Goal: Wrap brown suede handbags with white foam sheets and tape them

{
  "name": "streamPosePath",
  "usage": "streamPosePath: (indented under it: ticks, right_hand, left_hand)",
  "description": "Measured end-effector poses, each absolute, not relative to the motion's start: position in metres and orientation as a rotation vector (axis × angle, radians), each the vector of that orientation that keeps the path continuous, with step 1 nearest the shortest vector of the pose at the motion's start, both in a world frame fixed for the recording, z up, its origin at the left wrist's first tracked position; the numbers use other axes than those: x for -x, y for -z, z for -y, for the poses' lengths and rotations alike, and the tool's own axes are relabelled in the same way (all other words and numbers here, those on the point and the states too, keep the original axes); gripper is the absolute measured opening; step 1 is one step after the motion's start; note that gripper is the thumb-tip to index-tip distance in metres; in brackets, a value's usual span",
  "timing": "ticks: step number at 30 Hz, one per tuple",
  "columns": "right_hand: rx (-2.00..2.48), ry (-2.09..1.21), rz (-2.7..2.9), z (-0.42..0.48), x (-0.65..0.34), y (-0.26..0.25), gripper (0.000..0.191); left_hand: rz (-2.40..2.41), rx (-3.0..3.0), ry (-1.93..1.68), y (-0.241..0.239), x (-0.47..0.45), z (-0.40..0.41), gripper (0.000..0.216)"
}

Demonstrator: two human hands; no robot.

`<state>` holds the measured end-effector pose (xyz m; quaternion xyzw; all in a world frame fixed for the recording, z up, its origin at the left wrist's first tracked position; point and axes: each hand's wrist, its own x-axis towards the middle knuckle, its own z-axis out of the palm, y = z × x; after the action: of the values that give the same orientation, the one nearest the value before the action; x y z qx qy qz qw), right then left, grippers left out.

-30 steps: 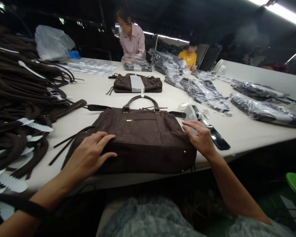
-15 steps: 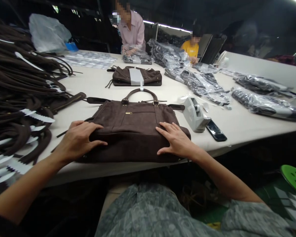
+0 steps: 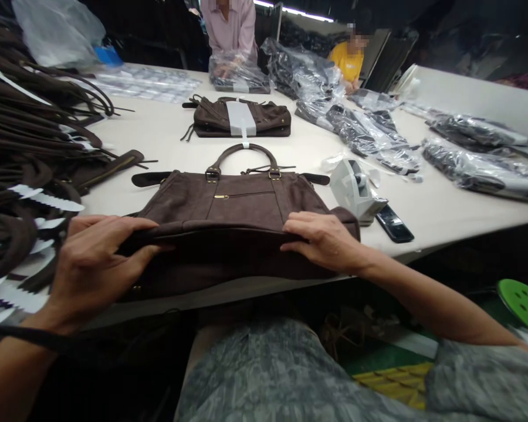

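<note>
A dark brown handbag [image 3: 242, 208] lies on its side at the table's near edge, its looped handle pointing away from me and its base facing me. My left hand [image 3: 101, 258] pinches the bag's left bottom edge between thumb and fingers. At the right part of that same edge, my right hand [image 3: 321, 240] grips the bag with bent fingers and the thumb underneath. A small zip pull shows on the bag's upper face. White wrapping sits at the top of the handle.
Behind lies another brown handbag [image 3: 242, 119] with a white band. To the right are a tape dispenser [image 3: 356, 190] and a phone [image 3: 395, 223]. Brown straps [image 3: 22, 135] heap on the left; plastic-wrapped bags [image 3: 488, 170] lie right. Two people work across the table [image 3: 158, 129].
Both hands have closed from lying spread on the bag to gripping its near edge. That edge is now lifted slightly and bowed. The view has shifted a little downward.
</note>
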<state>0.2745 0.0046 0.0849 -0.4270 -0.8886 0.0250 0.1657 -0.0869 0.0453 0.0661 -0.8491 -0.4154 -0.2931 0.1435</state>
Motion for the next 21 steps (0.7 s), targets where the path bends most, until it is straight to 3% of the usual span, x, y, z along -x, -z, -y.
streamPosePath:
  ticks: [3,7,10,13,15,19,21]
  right_hand:
    - [1.131,0.047,2.569,-0.03,-0.276,-0.098,0.013]
    - [1.06,0.174,2.622,-0.06,-0.274,-0.051,0.019]
    - [1.063,0.221,2.594,-0.068,-0.276,-0.014,0.023]
    - [1.052,0.198,2.568,-0.07,-0.28,-0.012,0.024]
    - [1.046,0.221,2.563,-0.073,-0.282,-0.023,0.024]
    - [1.125,0.402,2.505,-0.084,-0.281,-0.033,0.024]
    - [1.17,0.449,2.466,-0.089,-0.28,-0.026,0.027]
  left_hand:
    - [1.27,2.465,0.698,-0.065,0.092,-0.051,0.033]
    - [1.282,2.59,0.324,-0.048,0.09,-0.068,0.046]
    - [1.309,2.653,0.194,-0.038,0.08,-0.079,0.067]
    - [1.282,2.714,0.074,-0.038,0.063,-0.086,0.084]
    - [1.276,2.736,0.003,-0.042,0.049,-0.086,0.076]
    - [1.257,2.557,0.123,-0.043,0.032,-0.075,0.021]
    - [1.088,2.452,0.255,-0.036,0.032,-0.072,0.014]
